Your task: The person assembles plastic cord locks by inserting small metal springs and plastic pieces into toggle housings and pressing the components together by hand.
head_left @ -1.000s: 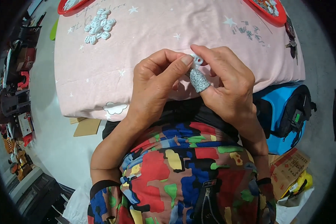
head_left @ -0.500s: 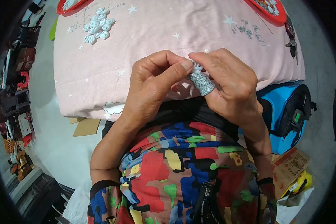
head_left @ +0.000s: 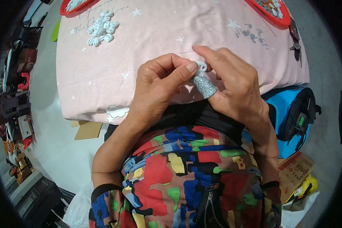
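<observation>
Between the thumb and index finger of my left hand point(head_left: 155, 85) is a small white plastic piece point(head_left: 202, 67) with openings in it. A speckled grey fabric cover point(head_left: 204, 87) sits over the thumb of my right hand point(head_left: 237, 81), its tip just below the white piece. The right index finger is raised off the piece, apart from the thumb; whether the remaining right fingers hold anything is hidden. Both hands are above the near edge of the pink, star-patterned cloth point(head_left: 148, 41). At the far left of the cloth lies a pile of similar white pieces point(head_left: 101, 28).
Small grey metal-looking bits point(head_left: 254, 36) lie scattered at the far right. Red trays with small parts stand at both far corners, one on the left point(head_left: 78, 11) and one on the right point(head_left: 282, 22). Keys point(head_left: 296, 46) rest at the right edge. Below is a blue-and-black bag point(head_left: 292, 117).
My right index finger has lifted away from the white piece, exposing more of it. My left hand keeps its pinch, nearly in place. The view has shifted slightly.
</observation>
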Motion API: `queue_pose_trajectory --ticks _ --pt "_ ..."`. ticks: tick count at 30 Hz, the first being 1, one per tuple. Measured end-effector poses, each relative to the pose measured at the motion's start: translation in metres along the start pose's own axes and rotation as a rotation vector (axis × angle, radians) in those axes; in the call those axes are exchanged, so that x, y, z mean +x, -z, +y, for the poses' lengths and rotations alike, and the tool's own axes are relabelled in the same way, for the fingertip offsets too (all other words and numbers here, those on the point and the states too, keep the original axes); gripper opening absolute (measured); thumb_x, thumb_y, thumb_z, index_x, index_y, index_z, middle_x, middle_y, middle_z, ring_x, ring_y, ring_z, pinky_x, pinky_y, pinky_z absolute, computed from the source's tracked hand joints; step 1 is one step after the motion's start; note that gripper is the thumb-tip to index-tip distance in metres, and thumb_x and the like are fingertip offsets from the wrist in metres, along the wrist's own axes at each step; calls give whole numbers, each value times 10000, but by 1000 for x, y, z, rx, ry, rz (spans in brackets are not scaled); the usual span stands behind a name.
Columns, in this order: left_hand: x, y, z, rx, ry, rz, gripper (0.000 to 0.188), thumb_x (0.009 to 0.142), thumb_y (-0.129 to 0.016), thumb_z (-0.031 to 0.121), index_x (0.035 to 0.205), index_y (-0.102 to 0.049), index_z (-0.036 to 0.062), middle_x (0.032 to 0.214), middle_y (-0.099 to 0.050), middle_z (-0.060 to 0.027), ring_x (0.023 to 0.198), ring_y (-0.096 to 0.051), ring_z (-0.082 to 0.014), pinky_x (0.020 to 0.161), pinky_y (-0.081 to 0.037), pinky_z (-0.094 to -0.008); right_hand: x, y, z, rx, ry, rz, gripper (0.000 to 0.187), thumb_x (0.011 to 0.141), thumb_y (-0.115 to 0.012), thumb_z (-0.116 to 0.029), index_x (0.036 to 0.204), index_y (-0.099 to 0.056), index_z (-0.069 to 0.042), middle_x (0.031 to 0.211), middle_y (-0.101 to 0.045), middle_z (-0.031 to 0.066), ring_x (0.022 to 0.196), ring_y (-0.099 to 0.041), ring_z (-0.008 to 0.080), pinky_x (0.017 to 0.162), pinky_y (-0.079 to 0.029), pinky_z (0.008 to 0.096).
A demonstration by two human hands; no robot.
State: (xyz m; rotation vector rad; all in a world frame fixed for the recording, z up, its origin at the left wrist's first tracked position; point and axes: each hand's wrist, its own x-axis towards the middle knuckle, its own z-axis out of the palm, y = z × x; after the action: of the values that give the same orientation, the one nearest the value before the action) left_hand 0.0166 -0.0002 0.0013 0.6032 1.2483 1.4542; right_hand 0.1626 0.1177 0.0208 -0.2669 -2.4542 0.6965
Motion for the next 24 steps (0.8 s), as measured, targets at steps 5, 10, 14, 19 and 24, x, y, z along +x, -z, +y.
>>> queue_pose_trajectory --ticks 5,10,14,19,24 --pt "0 -2 -1 -50 2 42 174 897 -691 220 886 -676 46 748 -622 33 625 -504 -13 559 -401 -163 6 5 7 -123 61 -59 439 678 -724 3 1104 -619 4 775 -586 116 664 -613 253 563 -496 324" --pt "1 2 -1 -6 -1 31 178 897 -691 218 880 -675 42 741 -617 32 618 -495 -18 554 -394 -165 13 12 7 -157 103 -220 305 696 -696 -43 985 -600 -22 746 -564 111 653 -592 286 560 -462 368" --pt "1 0 0 -27 -7 35 171 898 -688 208 870 -674 39 729 -610 34 615 -493 -20 558 -393 -163 19 15 7 -149 115 -200 286 695 -692 -70 957 -582 -32 742 -560 117 669 -594 300 577 -463 383" --pt "1 1 0 -61 4 39 163 898 -685 197 868 -670 38 718 -603 30 609 -496 -27 558 -395 -165 23 14 11 -180 153 -292 245 696 -673 -76 902 -545 -43 744 -559 129 690 -594 331 577 -459 409" --pt "1 1 0 -78 16 53 158 898 -682 192 860 -667 39 720 -608 20 610 -503 -30 559 -400 -168 25 12 11 -187 151 -316 220 685 -654 -63 859 -520 -45 729 -553 132 683 -595 335 569 -453 418"
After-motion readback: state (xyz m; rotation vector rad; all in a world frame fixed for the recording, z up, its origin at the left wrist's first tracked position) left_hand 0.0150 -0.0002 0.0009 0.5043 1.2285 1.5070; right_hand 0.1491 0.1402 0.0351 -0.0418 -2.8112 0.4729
